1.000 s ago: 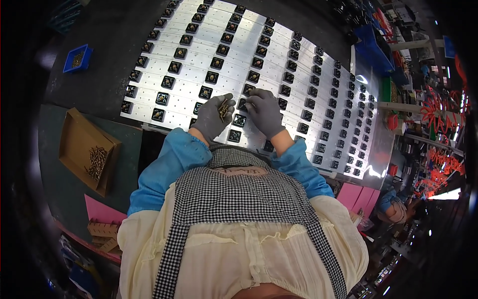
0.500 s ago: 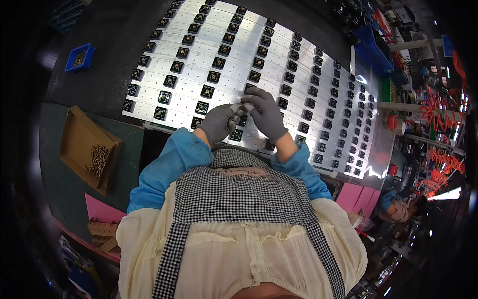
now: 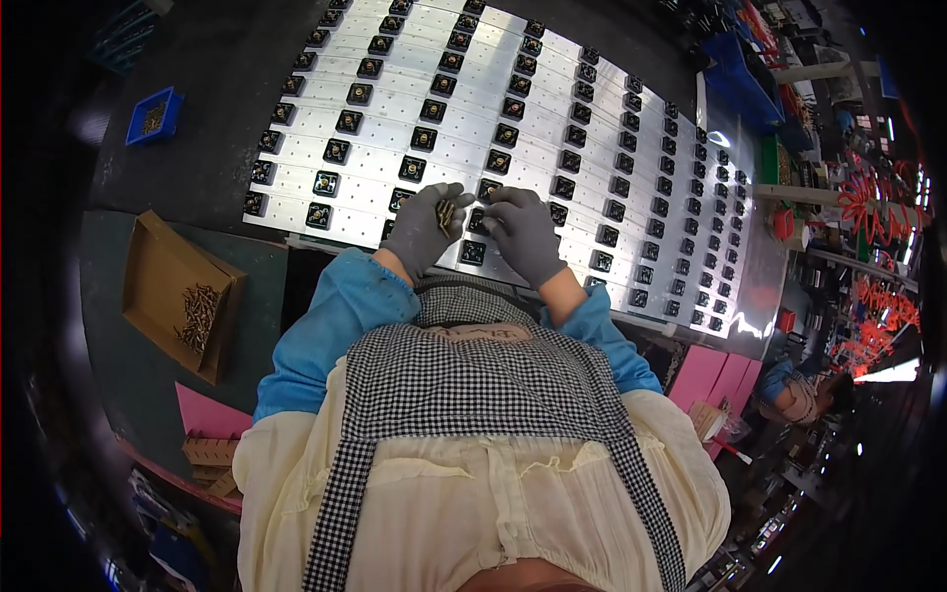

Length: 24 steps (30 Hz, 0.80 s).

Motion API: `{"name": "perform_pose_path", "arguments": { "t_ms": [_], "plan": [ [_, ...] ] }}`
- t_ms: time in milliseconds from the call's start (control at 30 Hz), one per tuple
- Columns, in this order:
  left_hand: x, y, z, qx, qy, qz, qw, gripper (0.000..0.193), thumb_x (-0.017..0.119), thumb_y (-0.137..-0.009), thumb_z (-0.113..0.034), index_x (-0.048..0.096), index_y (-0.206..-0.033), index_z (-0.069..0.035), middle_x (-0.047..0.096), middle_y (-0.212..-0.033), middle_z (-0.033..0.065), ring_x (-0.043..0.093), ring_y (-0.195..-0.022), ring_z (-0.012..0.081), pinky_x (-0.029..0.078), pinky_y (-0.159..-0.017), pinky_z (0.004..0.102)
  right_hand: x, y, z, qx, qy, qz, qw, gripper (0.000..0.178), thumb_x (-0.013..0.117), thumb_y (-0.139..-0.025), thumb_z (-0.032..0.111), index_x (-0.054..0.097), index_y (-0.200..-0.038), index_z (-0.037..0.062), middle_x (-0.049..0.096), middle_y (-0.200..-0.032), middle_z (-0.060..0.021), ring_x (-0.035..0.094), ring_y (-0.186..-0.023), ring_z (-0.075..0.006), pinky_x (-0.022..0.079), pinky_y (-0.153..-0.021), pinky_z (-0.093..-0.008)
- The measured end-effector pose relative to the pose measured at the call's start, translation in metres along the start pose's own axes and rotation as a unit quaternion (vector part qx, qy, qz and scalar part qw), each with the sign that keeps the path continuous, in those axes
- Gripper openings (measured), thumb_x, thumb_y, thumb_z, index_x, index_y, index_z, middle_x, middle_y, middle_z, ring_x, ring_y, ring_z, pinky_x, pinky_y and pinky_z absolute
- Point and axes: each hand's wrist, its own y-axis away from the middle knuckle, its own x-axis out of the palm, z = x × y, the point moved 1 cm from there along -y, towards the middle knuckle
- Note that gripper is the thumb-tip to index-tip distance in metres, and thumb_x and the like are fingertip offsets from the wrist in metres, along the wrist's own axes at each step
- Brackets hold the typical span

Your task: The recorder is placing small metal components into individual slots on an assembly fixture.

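Note:
Several brass-coloured screws (image 3: 447, 216) lie in the curled fingers of my left hand (image 3: 414, 235), which wears a grey glove. My right hand (image 3: 528, 237), gloved the same way, is bent over a black square block (image 3: 489, 190) with a brass-coloured middle. Its thumb and fingertips are drawn together beside that block; anything between them is too small to make out. Rows of such blocks stand on the silvery metal strips (image 3: 380, 180) in front of me. Just below my hands sits another black block (image 3: 473, 253) near the front edge.
At my left an open cardboard box (image 3: 148, 286) holds a heap of screws. Farther off is a small blue bin (image 3: 170, 116) with small metal pieces. Pink sheets (image 3: 702, 380) lie at the right. A person (image 3: 789, 393) is visible beyond them.
My hands were together over the strips and have come apart. The left moved slightly left and turned, so its screws show. The right came down a little toward me.

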Motion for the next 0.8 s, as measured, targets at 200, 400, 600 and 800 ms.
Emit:
{"name": "perform_pose_path", "arguments": {
  "t_ms": [200,400,600,800],
  "plan": [
    [-0.016,-0.008,0.009,0.002,0.05,0.087,0.995,0.033,0.037,-0.105,-0.008,0.049,-0.131,0.008,0.063,-0.12,0.0156,0.059,-0.094,0.0107,0.054,-0.076,0.0183,0.007,0.004,0.01,-0.014,0.101,-0.001,0.995,0.01,0.07,-0.081,0.017,0.069,-0.085,0.0076,0.065,-0.104,-0.005,0.06,-0.1,-0.0283,0.048,-0.083,-0.0431],
    [-0.033,-0.016,0.016,0.161,-0.29,0.158,0.93,0.034,0.04,-0.105,-0.008,0.048,-0.135,0.007,0.063,-0.118,0.013,0.061,-0.088,0.0109,0.055,-0.074,0.019,0.016,0.009,0.005,-0.025,0.103,-0.007,0.994,0.009,0.068,-0.081,0.016,0.068,-0.085,0.0079,0.065,-0.104,-0.0044,0.06,-0.099,-0.0266,0.047,-0.083,-0.0424],
    [-0.017,0.007,0.01,0.006,-0.022,0.114,0.993,0.034,0.048,-0.105,-0.017,0.052,-0.134,0.001,0.063,-0.103,0.0039,0.058,-0.082,0.0062,0.051,-0.067,0.0144,0.009,0.01,0.013,-0.012,0.149,-0.013,0.989,0.014,0.069,-0.082,0.018,0.07,-0.091,0.0073,0.065,-0.115,-0.007,0.061,-0.105,-0.0266,0.049,-0.088,-0.0416],
    [-0.004,0.023,0.009,-0.053,-0.086,0.124,0.987,0.032,0.05,-0.105,-0.033,0.058,-0.106,-0.002,0.054,-0.086,-0.0033,0.044,-0.066,0.0012,0.039,-0.051,0.0121,-0.02,0.005,0.029,0.063,-0.163,0.005,0.985,0.023,0.067,-0.088,0.014,0.07,-0.109,0.0049,0.062,-0.125,-0.0118,0.061,-0.113,-0.0293,0.051,-0.093,-0.0364]
  ]
}}
